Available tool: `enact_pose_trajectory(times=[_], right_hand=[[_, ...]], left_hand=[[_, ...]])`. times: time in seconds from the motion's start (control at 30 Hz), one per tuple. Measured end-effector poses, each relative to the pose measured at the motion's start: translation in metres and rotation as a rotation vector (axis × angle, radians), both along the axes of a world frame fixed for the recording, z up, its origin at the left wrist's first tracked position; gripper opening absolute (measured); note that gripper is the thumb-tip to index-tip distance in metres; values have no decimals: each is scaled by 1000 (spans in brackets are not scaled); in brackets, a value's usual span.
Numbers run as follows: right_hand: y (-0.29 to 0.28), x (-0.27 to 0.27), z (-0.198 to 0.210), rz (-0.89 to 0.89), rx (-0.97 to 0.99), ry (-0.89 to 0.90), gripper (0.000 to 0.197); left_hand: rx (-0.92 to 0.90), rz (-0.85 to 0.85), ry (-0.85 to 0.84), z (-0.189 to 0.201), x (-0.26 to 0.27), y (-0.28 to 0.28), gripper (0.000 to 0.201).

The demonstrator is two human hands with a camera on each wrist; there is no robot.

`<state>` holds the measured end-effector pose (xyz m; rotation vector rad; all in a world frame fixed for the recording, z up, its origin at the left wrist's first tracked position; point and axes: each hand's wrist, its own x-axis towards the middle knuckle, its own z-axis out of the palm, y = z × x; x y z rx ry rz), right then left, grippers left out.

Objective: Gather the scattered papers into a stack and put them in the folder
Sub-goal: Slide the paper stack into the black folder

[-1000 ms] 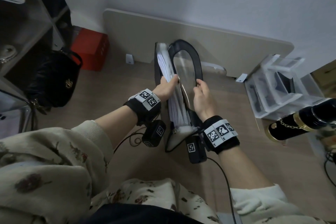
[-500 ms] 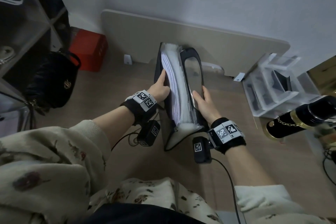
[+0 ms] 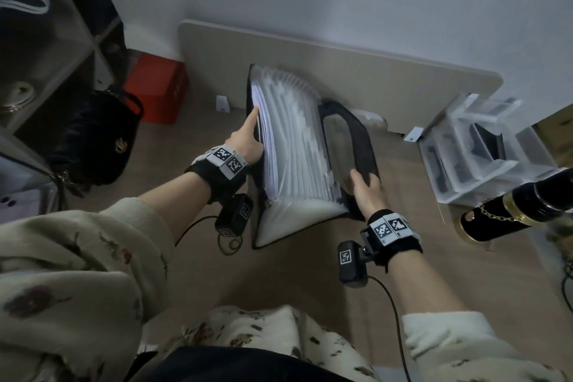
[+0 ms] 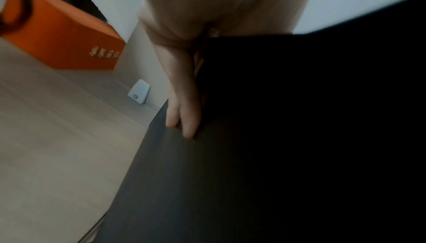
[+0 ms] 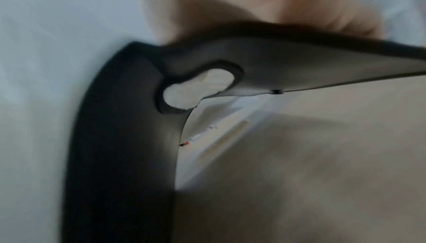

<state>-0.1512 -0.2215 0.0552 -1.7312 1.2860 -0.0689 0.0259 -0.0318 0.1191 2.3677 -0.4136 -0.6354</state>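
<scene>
A black accordion folder stands on the wooden desk, its white pleats fanned wide. A stack of white papers sits in its leftmost pocket. My left hand grips the left cover, with the thumb along the paper edge and the fingers flat on the cover's dark outer face. My right hand grips the black front flap near its handle cut-out and holds it out to the right. The right hand's fingertips are hidden behind the flap.
A beige board stands against the wall behind the folder. A red box and a black handbag sit at the left beside a shelf. A clear plastic organizer and a black-and-gold cylinder are at the right.
The folder has spread from nearly closed to wide open. My right hand pulled the flap to the right, and my left hand shifted onto the left cover beside the papers.
</scene>
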Motion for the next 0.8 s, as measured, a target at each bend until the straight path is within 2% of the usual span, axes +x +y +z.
enact_pose_trajectory(times=[0.13, 0.3, 0.37, 0.43, 0.53, 0.67, 0.77, 0.8], right_hand=[[-9, -13, -20, -213, 143, 82, 93], [-6, -34, -47, -227, 141, 274, 85], [-8, -41, -62, -268, 148, 296, 89], [-8, -47, -72, -341, 202, 275, 92], [-8, -53, -79, -415, 305, 222, 78], [-14, -53, -92, -503, 393, 49, 66], [-39, -62, -141, -599, 437, -59, 60], [-48, -63, -160, -653, 447, -78, 66]], left_hand=[[50, -73, -1, 1, 5, 1, 85], [129, -85, -53, -2, 0, -2, 83], [137, -82, -55, -3, -1, -2, 83], [142, -85, -58, -4, -2, -4, 83], [139, -103, -49, -5, -4, -9, 83], [160, -136, -35, -13, -8, -23, 82], [162, -151, -8, -22, -13, -32, 79], [160, -160, 3, -26, -15, -36, 79]])
